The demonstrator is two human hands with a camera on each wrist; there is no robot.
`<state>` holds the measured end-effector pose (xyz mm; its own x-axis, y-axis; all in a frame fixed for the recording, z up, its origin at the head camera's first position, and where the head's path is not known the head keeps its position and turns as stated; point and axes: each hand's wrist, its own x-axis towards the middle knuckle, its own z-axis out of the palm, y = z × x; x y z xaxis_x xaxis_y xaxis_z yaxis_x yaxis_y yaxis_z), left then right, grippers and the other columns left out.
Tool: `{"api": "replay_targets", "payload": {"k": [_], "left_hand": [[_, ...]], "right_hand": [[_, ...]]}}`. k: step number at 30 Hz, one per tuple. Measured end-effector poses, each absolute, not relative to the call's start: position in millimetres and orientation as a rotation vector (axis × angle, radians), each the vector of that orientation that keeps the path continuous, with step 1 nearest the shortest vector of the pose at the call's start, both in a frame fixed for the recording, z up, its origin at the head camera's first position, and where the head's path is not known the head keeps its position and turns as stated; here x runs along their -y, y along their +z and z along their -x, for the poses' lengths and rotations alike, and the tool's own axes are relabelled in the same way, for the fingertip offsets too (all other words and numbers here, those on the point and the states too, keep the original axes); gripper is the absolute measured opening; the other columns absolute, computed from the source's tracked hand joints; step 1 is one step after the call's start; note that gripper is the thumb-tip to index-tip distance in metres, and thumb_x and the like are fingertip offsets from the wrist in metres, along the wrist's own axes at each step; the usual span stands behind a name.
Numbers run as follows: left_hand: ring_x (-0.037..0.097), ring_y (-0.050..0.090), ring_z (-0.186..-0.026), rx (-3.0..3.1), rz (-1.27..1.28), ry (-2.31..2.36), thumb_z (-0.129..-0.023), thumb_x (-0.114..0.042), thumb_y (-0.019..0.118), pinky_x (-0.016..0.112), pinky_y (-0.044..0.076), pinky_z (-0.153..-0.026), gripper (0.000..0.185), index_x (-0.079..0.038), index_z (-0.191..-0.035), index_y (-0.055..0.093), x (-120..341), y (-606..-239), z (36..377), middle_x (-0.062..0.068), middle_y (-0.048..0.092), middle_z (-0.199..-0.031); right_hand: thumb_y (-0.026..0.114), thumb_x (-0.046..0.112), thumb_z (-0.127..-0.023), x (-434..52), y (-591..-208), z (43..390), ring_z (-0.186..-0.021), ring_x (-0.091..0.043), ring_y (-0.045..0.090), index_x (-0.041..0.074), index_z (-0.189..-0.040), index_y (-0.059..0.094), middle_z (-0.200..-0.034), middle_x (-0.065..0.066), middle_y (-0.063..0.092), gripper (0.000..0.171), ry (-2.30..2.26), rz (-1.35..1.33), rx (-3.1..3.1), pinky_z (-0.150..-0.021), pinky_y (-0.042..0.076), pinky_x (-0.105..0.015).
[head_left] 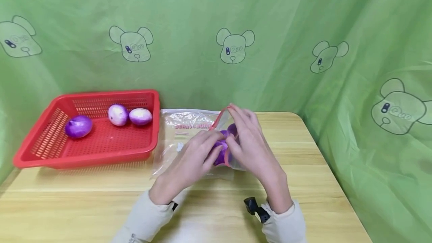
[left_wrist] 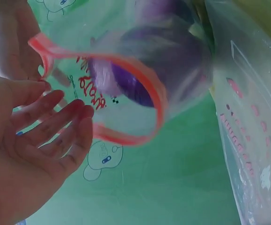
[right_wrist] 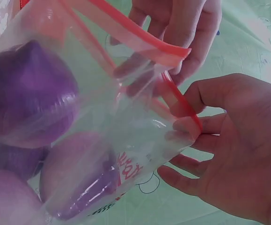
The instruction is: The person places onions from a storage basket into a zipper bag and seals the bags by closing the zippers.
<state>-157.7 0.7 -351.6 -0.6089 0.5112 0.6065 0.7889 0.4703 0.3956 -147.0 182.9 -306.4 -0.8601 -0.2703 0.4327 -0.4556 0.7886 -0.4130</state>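
A clear zip bag [head_left: 189,130] with a red zip strip [right_wrist: 140,35] lies on the wooden table [head_left: 101,205], its mouth held up and open. Several purple onions [right_wrist: 27,93] sit inside it, also showing through the plastic in the left wrist view [left_wrist: 140,79]. My right hand [head_left: 251,147] pinches the red strip between thumb and fingers [right_wrist: 189,124]. The fingers of my left hand [head_left: 194,158] are straight and loose [left_wrist: 55,126]; its thumb touches the bag's rim and nothing is gripped.
A red plastic basket [head_left: 84,158] stands at the table's back left with three purple onions [head_left: 78,126] in it. A green curtain [head_left: 303,18] hangs behind and to the right. The table's right edge [head_left: 341,183] is close to the hands.
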Motion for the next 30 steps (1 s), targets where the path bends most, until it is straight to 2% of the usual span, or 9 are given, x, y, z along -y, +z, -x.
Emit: {"api": "replay_targets", "payload": {"k": [3, 9, 13, 16, 17, 20, 24, 26, 30], "left_hand": [[0.02, 0.058, -0.111, 2.308, 1.033, -0.921, -0.098, -0.014, 0.062, 0.033, 0.05, -0.098, 0.022, -0.006, -0.118, 0.066, 7, -349, 161, 0.005, 0.065, -0.117], [0.021, 0.059, -0.101, 2.378, 0.863, -0.901, -0.099, -0.027, 0.062, 0.038, 0.052, -0.088, 0.027, -0.008, -0.118, 0.065, 17, -352, 171, 0.006, 0.064, -0.111], [0.015, 0.061, -0.076, 2.481, 0.82, -0.941, -0.099, -0.028, 0.062, 0.03, 0.054, -0.064, 0.026, -0.01, -0.117, 0.062, 14, -360, 174, 0.002, 0.063, -0.09], [0.012, 0.052, -0.058, 2.506, 0.807, -0.982, -0.101, -0.025, 0.058, 0.025, 0.045, -0.048, 0.016, -0.011, -0.108, 0.059, 12, -364, 174, -0.003, 0.052, -0.07], [0.012, 0.05, -0.056, 2.501, 0.802, -0.993, -0.102, -0.024, 0.057, 0.024, 0.043, -0.046, 0.013, -0.012, -0.104, 0.058, 12, -364, 174, -0.003, 0.048, -0.066], [0.01, 0.049, -0.054, 2.475, 0.784, -1.088, -0.103, -0.019, 0.054, 0.022, 0.041, -0.043, 0.01, -0.012, -0.098, 0.058, 13, -363, 174, -0.003, 0.048, -0.066], [0.01, 0.063, -0.059, 2.403, 0.723, -1.335, -0.104, -0.013, 0.048, 0.02, 0.048, -0.045, 0.017, -0.007, -0.1, 0.064, 15, -358, 173, 0.003, 0.067, -0.079], [0.014, 0.069, -0.063, 2.352, 0.672, -1.475, -0.105, -0.011, 0.045, 0.021, 0.052, -0.048, 0.021, -0.004, -0.103, 0.064, 17, -355, 173, 0.01, 0.072, -0.087], [0.014, 0.071, -0.06, 2.273, 0.55, -1.56, -0.107, -0.013, 0.042, 0.023, 0.053, -0.046, 0.024, -0.005, -0.105, 0.064, 23, -351, 172, 0.01, 0.074, -0.091]], "right_hand": [[0.064, 0.003, -0.087, -184, -304, 147, -0.142, -0.028, 0.03, 0.005, -0.152, 0.037, -0.158, -0.008, 0.035, 0.071, 0.758, -0.526, 2.631, -0.114, 0.034, -0.05], [0.063, 0.001, -0.087, -187, -300, 144, -0.143, -0.027, 0.029, 0.005, -0.151, 0.039, -0.158, -0.007, 0.036, 0.069, 0.794, -0.534, 2.596, -0.114, 0.034, -0.051], [0.062, -0.003, -0.085, -182, -299, 140, -0.142, -0.026, 0.03, 0.003, -0.15, 0.04, -0.158, -0.007, 0.037, 0.068, 0.798, -0.608, 2.528, -0.114, 0.035, -0.048], [0.059, -0.004, -0.084, -176, -299, 138, -0.142, -0.026, 0.031, 0.002, -0.15, 0.04, -0.158, -0.007, 0.037, 0.069, 0.791, -0.684, 2.455, -0.114, 0.035, -0.045], [0.058, -0.004, -0.083, -174, -299, 137, -0.142, -0.027, 0.032, 0.001, -0.15, 0.04, -0.157, -0.007, 0.037, 0.069, 0.787, -0.708, 2.428, -0.114, 0.035, -0.044], [0.056, -0.004, -0.08, -171, -298, 135, -0.142, -0.029, 0.032, 0.0, -0.15, 0.04, -0.158, -0.008, 0.037, 0.071, 0.77, -0.758, 2.371, -0.114, 0.035, -0.044], [0.06, -0.004, -0.077, -171, -296, 133, -0.144, -0.029, 0.028, 0.005, -0.154, 0.034, -0.16, -0.008, 0.032, 0.081, 0.754, -0.768, 2.39, -0.115, 0.033, -0.048], [0.064, -0.002, -0.077, -172, -296, 133, -0.146, -0.029, 0.024, 0.009, -0.155, 0.033, -0.161, -0.008, 0.029, 0.084, 0.737, -0.766, 2.427, -0.114, 0.033, -0.052], [0.07, 0.008, -0.082, -173, -292, 129, -0.148, -0.03, 0.018, 0.015, -0.149, 0.046, -0.163, -0.011, 0.023, 0.071, 0.695, -0.765, 2.507, -0.111, 0.033, -0.06]]}}
